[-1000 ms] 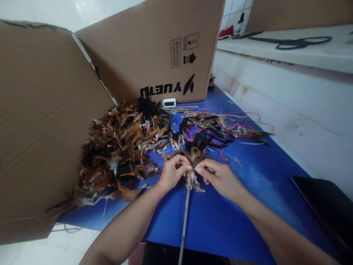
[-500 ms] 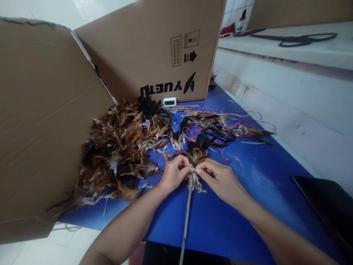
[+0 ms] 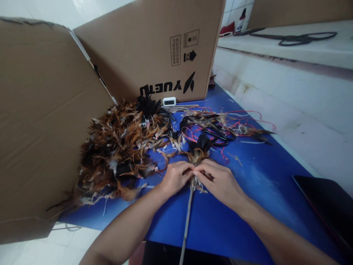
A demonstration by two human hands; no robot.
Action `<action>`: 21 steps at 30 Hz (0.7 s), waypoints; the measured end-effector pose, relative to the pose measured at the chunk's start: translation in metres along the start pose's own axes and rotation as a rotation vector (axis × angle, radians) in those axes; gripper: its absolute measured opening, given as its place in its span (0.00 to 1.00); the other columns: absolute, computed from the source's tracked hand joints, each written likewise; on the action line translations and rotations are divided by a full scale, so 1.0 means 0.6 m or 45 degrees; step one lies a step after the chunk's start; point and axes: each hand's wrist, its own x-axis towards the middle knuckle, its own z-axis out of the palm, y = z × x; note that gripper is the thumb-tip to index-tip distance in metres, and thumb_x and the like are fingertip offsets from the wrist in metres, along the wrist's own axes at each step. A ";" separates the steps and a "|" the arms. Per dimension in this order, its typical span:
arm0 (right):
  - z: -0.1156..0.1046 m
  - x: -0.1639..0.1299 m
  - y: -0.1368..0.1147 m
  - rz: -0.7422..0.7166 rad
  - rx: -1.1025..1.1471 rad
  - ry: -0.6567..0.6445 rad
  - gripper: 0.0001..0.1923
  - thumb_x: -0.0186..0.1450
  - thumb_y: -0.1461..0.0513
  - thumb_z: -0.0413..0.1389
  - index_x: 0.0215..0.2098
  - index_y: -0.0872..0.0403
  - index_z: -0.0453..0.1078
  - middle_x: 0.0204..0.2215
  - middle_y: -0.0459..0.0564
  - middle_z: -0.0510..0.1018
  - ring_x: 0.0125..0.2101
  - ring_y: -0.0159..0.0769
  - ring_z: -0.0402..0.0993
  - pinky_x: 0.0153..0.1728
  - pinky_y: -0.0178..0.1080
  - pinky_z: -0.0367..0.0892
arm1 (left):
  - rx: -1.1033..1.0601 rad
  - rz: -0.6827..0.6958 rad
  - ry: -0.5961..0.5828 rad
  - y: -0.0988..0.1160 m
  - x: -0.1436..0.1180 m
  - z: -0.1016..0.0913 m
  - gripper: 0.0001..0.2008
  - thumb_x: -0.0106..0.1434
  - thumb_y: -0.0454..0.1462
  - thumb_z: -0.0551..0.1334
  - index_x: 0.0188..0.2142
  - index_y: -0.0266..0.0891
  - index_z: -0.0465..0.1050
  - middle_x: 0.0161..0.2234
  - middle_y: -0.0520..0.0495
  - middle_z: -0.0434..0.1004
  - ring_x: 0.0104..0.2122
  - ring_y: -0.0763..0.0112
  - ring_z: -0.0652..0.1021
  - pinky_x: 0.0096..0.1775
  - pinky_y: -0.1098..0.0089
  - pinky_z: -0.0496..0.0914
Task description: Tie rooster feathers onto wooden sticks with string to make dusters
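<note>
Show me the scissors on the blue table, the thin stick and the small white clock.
scissors (image 3: 217,135), head view, on the black handle loops.
thin stick (image 3: 186,224), head view, mid shaft below the hands.
small white clock (image 3: 169,101), head view, on its front face.

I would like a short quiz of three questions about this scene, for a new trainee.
1. True or false: both hands pinch the feather bundle at the top of the thin stick.
2. What lies left of the left hand: A) scissors B) feather pile C) tablet?
3. What colour is the table?

Key: 1 true. 2 B, the feather pile. 3 blue. The right hand also grips.
</note>
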 end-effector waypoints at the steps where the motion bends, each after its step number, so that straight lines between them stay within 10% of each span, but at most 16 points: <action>1: -0.002 0.001 0.000 -0.009 -0.006 -0.011 0.09 0.63 0.61 0.48 0.29 0.51 0.69 0.27 0.47 0.72 0.28 0.32 0.68 0.30 0.35 0.64 | 0.006 0.004 -0.004 0.000 -0.001 0.000 0.08 0.60 0.38 0.57 0.32 0.38 0.73 0.27 0.48 0.75 0.28 0.73 0.74 0.32 0.74 0.67; 9: -0.010 0.004 0.015 -0.111 -0.139 -0.075 0.15 0.65 0.64 0.44 0.47 0.48 0.66 0.38 0.49 0.71 0.36 0.34 0.71 0.37 0.36 0.66 | -0.084 -0.024 -0.015 0.000 -0.001 0.001 0.06 0.59 0.37 0.58 0.29 0.38 0.72 0.26 0.49 0.75 0.28 0.74 0.74 0.33 0.75 0.66; 21: -0.011 0.004 0.017 -0.122 -0.322 -0.065 0.12 0.66 0.64 0.43 0.34 0.52 0.69 0.33 0.49 0.70 0.31 0.32 0.70 0.35 0.35 0.65 | -0.249 -0.240 -0.014 0.002 -0.004 0.004 0.07 0.58 0.39 0.59 0.29 0.37 0.71 0.24 0.51 0.72 0.24 0.76 0.72 0.29 0.75 0.66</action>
